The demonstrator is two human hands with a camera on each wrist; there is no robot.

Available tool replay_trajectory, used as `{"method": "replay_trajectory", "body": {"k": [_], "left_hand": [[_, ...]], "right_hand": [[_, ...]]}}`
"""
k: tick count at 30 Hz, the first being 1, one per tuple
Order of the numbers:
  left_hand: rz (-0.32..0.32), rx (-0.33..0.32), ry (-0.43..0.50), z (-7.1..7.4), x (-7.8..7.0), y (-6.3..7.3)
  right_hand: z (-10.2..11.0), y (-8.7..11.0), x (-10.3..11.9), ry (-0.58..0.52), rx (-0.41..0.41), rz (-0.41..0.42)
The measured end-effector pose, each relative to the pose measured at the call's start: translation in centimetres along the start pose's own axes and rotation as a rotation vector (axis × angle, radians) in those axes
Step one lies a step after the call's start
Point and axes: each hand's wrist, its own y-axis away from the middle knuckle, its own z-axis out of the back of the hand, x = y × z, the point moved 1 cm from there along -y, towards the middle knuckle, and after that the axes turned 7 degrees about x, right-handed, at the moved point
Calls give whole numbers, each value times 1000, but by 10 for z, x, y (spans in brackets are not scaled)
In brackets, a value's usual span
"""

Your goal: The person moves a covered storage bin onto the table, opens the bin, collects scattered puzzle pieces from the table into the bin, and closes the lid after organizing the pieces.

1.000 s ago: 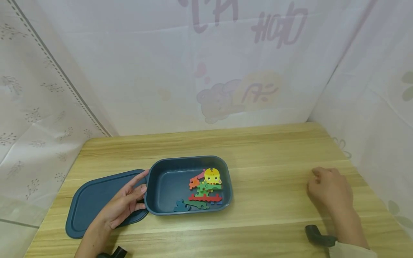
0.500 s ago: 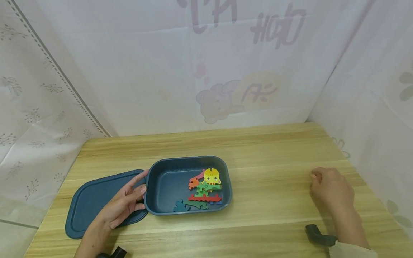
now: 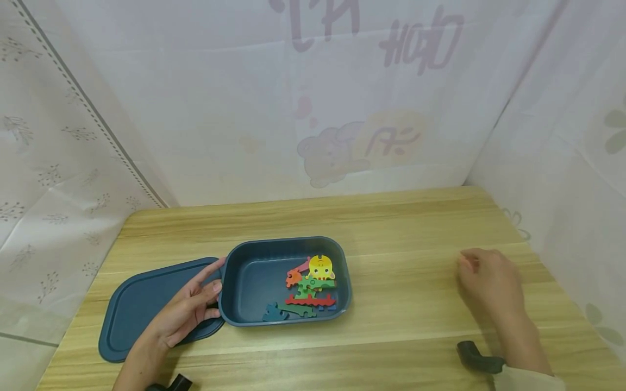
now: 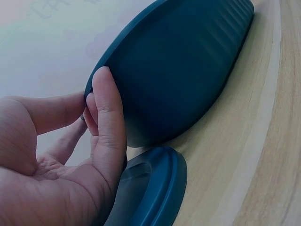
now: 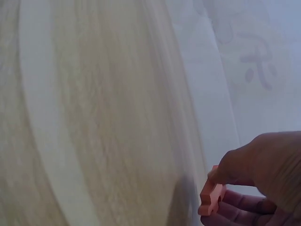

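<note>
A dark blue plastic box stands open on the table, with several colourful puzzle pieces lying mostly in its right half. Among them are a yellow animal-face piece, a red piece and a teal piece. My left hand holds the box at its left end, thumb at the rim and fingers against the outer wall. Over at the table's right side, my right hand pinches a small orange-pink puzzle piece between thumb and fingers, above the tabletop. From the head, that piece is mostly hidden.
The matching blue lid lies flat to the left of the box, partly under my left hand and forearm. Pale printed curtains hang behind and on both sides of the wooden table.
My right hand first shifts slightly right, then moves back left and a little toward the far side, with the puzzle piece still in its fingers. The left hand and the box stay put.
</note>
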Motion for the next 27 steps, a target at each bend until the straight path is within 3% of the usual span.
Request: {"method": "replay_trajectory", "body": {"k": [12,27], "left_hand": [[5,-8,7,-1,-1,0],[-5,1,18,-1,-1,0]], "right_hand": [[-5,-5,20,-108,-3,7],[-10,-3,42,-166,6,31]]}}
